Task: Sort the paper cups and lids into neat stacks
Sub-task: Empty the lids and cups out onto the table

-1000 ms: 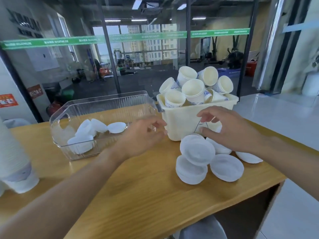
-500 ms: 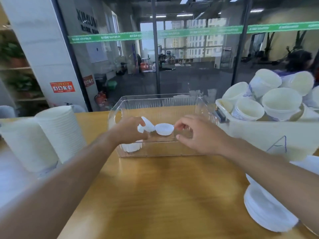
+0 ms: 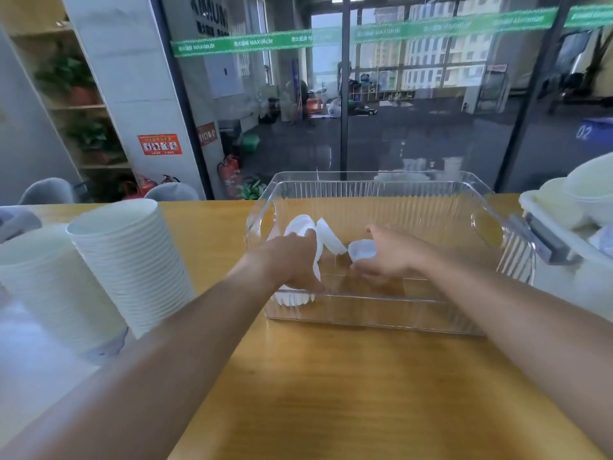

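Both your hands are down inside the clear plastic bin (image 3: 391, 190) at the centre of the frame, which sits on the wooden table (image 3: 348, 393). Your left hand (image 3: 292, 260) reaches in over the near wall at the bin's left end, resting among the loose white lids (image 3: 328, 235) piled there; the fingers point downward and lie close together, thumb stretched toward the lower right along the near rim, though whether they actually pinch a lid is hard to tell because the hand covers them. More lids show through the ribbed front wall just beneath that hand.

Your right hand (image 3: 388, 254) is just to the right of it, near the middle of the bin, fingers curled around a single small white lid (image 3: 362, 251), holding it by its edge with the thumb up on the far side. The two hands are near each other but not touching.

At the left of the frame, two tall stacks of nested paper cups (image 3: 132, 260) lie tilted on the table, well apart from the bin. At the right edge, a cream-coloured tub (image 3: 564, 280) with a grey latch holds more loose cups (image 3: 590, 184), standing just beside the bin's right end.
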A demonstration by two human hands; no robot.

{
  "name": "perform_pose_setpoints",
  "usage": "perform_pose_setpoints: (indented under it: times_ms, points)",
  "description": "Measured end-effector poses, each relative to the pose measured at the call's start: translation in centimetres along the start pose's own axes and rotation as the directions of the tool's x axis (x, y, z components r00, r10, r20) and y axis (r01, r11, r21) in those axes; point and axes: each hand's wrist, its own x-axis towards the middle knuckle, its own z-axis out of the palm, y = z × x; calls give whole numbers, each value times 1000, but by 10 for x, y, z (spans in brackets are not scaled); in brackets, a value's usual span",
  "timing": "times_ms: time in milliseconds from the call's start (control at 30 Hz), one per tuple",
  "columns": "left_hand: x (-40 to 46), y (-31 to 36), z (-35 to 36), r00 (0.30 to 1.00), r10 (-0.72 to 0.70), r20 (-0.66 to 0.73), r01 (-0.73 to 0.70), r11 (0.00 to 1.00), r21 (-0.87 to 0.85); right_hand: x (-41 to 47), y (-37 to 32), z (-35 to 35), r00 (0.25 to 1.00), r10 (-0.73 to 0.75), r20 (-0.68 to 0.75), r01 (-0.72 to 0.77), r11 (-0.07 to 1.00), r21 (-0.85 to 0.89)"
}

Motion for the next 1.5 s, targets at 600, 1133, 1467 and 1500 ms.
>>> perform_pose_setpoints:
  times_ms: [600,1133,1467,1500]
  points:
    - [-25,17,-19,977,54,-208,-101,970,-220,-66,3,-33,981,-58,-187,82,989,123]
    - [-101,186,-39,773,524,-357,-634,644,-428,-320,117,-79,922,106,-373,-39,982,182]
    - [-117,291,-32,654,596,-466,-756,488,-437,-379,210,-77,862,349,-367,-300,936,185]
    - [-116,298,-30,646,604,-467,-763,490,-422,-380,217,-75,860,369,-353,-315,927,202]
